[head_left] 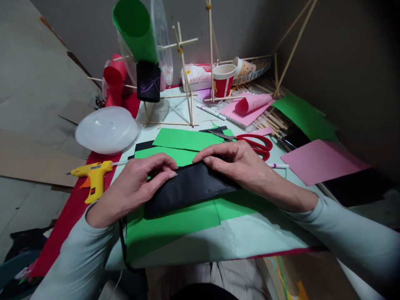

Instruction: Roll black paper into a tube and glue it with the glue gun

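A rolled or folded piece of black paper [187, 187] lies on green paper sheets [175, 225] at the table's middle. My left hand [137, 183] presses its left end, fingers curled over the top edge. My right hand [237, 162] presses the right part of the same black paper, fingertips on its upper edge. Both hands hold the paper flat against the table.
A yellow glue gun [92, 175] lies left of my left hand. Red scissors [253, 143] and a pen [278, 166] lie just behind my right hand. A white plastic dome [106, 129], pink sheets [318, 160], paper cups [223, 79] and a stick frame [187, 79] stand around.
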The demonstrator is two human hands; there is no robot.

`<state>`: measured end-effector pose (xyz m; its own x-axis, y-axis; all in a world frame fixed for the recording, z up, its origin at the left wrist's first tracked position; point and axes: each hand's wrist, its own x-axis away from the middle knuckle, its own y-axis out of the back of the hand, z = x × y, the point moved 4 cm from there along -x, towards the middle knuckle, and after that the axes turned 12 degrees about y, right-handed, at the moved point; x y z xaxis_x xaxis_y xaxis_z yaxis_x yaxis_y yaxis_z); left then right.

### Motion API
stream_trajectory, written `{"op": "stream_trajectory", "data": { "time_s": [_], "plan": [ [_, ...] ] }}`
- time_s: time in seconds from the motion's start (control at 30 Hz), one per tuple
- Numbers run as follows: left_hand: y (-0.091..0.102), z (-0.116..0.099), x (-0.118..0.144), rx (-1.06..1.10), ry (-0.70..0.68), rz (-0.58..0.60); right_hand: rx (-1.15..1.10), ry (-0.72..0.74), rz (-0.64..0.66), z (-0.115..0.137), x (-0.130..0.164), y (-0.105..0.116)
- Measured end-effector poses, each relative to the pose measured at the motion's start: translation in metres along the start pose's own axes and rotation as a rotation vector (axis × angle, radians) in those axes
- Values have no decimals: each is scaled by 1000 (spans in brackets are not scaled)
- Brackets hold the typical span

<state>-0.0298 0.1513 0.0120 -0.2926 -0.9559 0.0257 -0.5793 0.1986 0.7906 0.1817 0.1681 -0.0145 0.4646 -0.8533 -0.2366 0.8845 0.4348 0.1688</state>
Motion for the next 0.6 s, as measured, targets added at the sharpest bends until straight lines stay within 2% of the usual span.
{"op": "stream_trajectory", "data": {
  "time_s": [0.2,0.47,0.6],
  "plan": [
    [1,0,0,43,50,-18,6,20,25,1,1,-2],
    [-12,1,-4,108,63,102,89,112,71,1,1,-7],
    [-13,-3,-3,120,53,104,99,111,104,3,3,-9]
  ]
}}
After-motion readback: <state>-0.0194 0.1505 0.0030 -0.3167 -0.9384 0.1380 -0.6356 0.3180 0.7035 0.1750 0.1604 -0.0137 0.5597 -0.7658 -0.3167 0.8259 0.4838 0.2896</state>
